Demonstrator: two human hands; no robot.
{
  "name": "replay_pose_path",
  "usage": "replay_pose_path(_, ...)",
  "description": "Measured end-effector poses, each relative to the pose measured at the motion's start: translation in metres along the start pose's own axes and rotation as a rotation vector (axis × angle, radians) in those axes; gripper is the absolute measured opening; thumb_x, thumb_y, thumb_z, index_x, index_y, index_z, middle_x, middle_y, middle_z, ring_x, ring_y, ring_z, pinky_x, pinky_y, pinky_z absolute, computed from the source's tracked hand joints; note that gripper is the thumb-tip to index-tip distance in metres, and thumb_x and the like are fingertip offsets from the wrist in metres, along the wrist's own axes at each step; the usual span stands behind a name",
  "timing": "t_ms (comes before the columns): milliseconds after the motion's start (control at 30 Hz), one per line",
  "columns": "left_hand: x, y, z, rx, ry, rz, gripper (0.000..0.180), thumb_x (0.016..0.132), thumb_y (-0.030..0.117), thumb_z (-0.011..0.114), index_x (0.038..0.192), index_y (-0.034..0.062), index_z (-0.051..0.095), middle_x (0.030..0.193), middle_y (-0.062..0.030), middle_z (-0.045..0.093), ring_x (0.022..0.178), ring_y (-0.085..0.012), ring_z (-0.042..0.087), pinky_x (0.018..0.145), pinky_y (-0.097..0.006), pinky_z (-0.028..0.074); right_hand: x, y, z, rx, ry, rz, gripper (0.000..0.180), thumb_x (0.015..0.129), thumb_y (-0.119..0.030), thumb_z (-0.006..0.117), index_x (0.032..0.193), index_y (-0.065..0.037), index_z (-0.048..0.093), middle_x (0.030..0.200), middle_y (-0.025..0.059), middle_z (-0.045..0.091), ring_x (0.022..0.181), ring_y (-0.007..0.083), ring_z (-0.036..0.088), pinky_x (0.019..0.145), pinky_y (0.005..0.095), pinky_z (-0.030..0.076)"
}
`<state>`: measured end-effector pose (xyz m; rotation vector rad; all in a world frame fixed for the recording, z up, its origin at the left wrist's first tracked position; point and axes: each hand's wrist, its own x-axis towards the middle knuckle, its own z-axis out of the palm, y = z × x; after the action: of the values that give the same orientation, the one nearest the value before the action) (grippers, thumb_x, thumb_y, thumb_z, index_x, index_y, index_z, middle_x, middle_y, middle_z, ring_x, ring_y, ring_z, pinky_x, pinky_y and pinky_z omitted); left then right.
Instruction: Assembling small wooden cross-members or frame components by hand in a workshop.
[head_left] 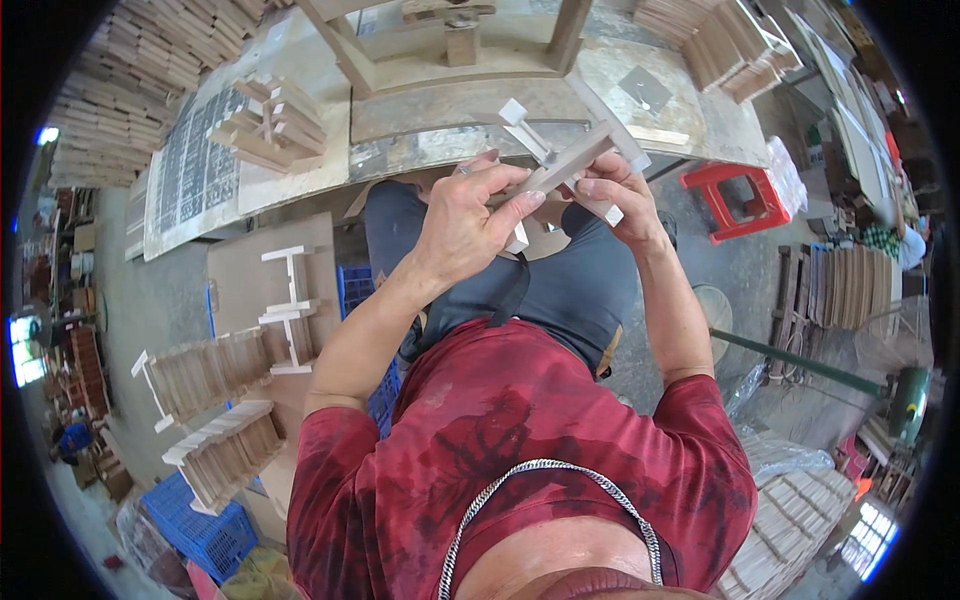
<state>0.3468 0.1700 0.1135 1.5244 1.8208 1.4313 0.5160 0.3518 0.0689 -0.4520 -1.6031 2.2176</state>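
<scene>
Both hands hold a pale wooden frame (583, 153) made of joined bars, tilted above my lap at the near edge of the workbench. My left hand (468, 222) is closed round its left part, with the thumb along the bar. Closer to its right end, my right hand (622, 200) grips it with bent fingers. One long bar of the frame points away toward the bench, and a short crosspiece sticks up on the left. My fingers hide parts of the joints.
On the workbench (400, 118) stands a larger wooden frame (360, 62). Wooden pieces (270, 128) lie to its left; more are stacked (722, 50) at right. A red plastic stool (705, 182) is beyond my right arm. Rows of H-shaped wooden frames (225, 365) and a blue crate (205, 525) sit left.
</scene>
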Motion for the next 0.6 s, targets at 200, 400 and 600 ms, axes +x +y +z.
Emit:
replay_pose_path(200, -0.005, -0.001, -0.027, -0.179, -0.08, -0.387, 0.026, 0.091, 0.02, 0.073, 0.109, 0.0008, 0.074, 0.092, -0.0097, 0.076, 0.09, -0.0122, 0.068, 0.082, -0.029, 0.051, 0.021, -0.001, 0.02, -0.024, -0.097, 0.052, 0.02, 0.083, -0.013, 0.07, 0.099, -0.002, 0.067, 0.091, 0.003, 0.066, 0.085, 0.0112, 0.062, 0.077, 0.0248, 0.046)
replay_pose_path(400, -0.005, -0.026, -0.045, -0.296, -0.105, -0.477, 0.03, 0.095, 0.022, 0.07, 0.11, -0.0037, 0.071, 0.093, -0.0095, 0.075, 0.087, -0.0107, 0.066, 0.077, -0.026, 0.05, 0.036, -0.001, 0.039, -0.11, -0.162, 0.0, 0.019, 0.086, -0.012, 0.069, 0.101, 0.0, 0.066, 0.09, 0.0017, 0.064, 0.081, 0.0081, 0.058, 0.071, 0.0232, 0.045)
replay_pose_path(600, 0.004, -0.051, -0.052, -0.421, -0.187, -0.414, 0.038, 0.093, 0.019, 0.073, 0.123, -0.0036, 0.065, 0.1, -0.0112, 0.074, 0.094, -0.015, 0.067, 0.09, -0.03, 0.051, 0.04, 0.007, 0.043, -0.149, -0.175, 0.005, 0.02, 0.085, -0.008, 0.069, 0.103, 0.001, 0.065, 0.088, 0.0015, 0.062, 0.08, 0.0079, 0.056, 0.07, 0.0235, 0.045)
